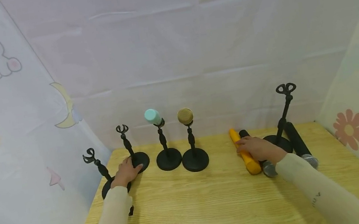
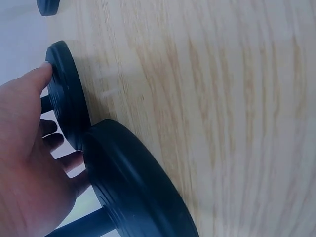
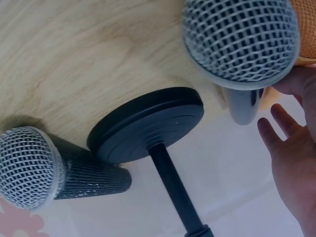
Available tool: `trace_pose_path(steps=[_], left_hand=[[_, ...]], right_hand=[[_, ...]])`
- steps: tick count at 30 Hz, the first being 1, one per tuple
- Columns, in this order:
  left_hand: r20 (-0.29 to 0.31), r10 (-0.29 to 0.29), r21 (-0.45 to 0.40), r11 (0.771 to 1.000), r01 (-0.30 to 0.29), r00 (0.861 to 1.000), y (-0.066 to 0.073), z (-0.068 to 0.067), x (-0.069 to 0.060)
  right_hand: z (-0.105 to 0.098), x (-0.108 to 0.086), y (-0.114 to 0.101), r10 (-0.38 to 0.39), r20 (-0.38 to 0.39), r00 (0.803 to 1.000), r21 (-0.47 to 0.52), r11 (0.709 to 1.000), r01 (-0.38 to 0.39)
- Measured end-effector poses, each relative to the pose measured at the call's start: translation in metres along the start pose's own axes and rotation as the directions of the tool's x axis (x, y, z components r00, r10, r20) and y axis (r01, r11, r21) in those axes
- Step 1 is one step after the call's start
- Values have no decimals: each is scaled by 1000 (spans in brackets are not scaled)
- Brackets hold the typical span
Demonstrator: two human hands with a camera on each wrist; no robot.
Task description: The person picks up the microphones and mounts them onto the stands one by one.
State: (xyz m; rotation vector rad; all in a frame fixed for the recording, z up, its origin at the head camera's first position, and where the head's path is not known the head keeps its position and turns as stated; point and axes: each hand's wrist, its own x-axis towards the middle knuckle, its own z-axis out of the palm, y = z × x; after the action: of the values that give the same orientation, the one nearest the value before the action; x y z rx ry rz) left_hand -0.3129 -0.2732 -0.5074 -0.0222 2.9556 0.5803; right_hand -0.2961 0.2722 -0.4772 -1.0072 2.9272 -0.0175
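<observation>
My left hand (image 1: 126,173) is at the base of the back-left black microphone stand (image 1: 127,143). In the left wrist view the thumb lies on the rim of that round base (image 2: 66,94), with the other fingers by its lower end, close to the front-left stand's base (image 2: 138,182). At the right, my right hand (image 1: 259,148) grips the orange microphone (image 1: 252,166), fingers over its handle. A black microphone with a silver grille (image 3: 242,42) lies beside it, partly under the hand. A stand with a forked holder (image 1: 285,111) rises just right of this hand.
Two stands in the middle carry a mint microphone (image 1: 152,116) and a gold-headed microphone (image 1: 185,116). Another black microphone (image 1: 298,142) lies right of the right-hand stand. The wooden table (image 1: 209,209) meets a pale curtain (image 1: 191,55) behind and at both sides.
</observation>
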Motion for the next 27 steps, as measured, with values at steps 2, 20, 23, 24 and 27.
trace_pose_path(steps=[2, 20, 23, 24, 27], left_hand=[[5, 5, 0, 1000, -5, 1000, -1, 0, 0], [27, 29, 7, 1000, -29, 999, 5, 1, -6], [25, 32, 19, 999, -33, 999, 5, 4, -7], [21, 39, 23, 999, -40, 999, 5, 4, -8], [12, 51, 29, 998, -51, 999, 7, 6, -9]], right_hand=[[0, 2, -3, -1, 16, 1000, 7, 1000, 1], [10, 16, -11, 2, 49, 999, -16, 1000, -1], [12, 18, -11, 1, 26, 1000, -29, 1000, 0], [12, 18, -11, -2, 19, 1000, -39, 999, 2], [14, 19, -9, -25, -2, 1000, -77, 997, 25]])
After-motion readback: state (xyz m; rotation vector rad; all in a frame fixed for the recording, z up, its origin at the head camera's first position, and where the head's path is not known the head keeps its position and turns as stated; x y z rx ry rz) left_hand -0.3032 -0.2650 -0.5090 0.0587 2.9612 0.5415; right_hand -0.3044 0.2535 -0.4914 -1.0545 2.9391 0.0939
